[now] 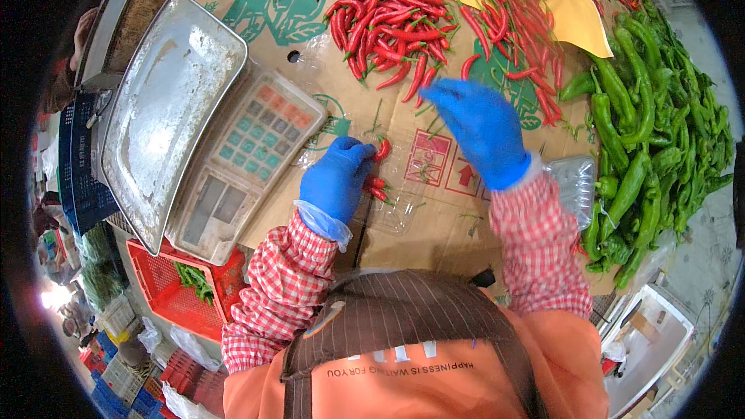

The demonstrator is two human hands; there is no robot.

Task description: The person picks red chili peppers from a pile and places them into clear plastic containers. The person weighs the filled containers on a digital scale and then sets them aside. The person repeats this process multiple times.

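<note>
My left hand [339, 177], in a blue glove, has its fingers closed at a red chili pepper [382, 149] over a clear plastic tray [401, 209]. A few more red chilies [377, 187] lie in that tray beside the hand. My right hand [477, 128], also blue-gloved and slightly blurred, is raised near the lower edge of a heap of red chilies [390, 29]; whether its fingertips hold anything cannot be made out. Loose green stems lie on the cardboard [442, 233] between both hands.
A scale with a metal pan [174, 87] stands at left, above a red crate [169, 297]. Long green peppers [634, 169] are heaped at right beside another clear tray [573, 186]. More red chilies spread over yellow paper [573, 17]. A white box [652, 349] stands lower right.
</note>
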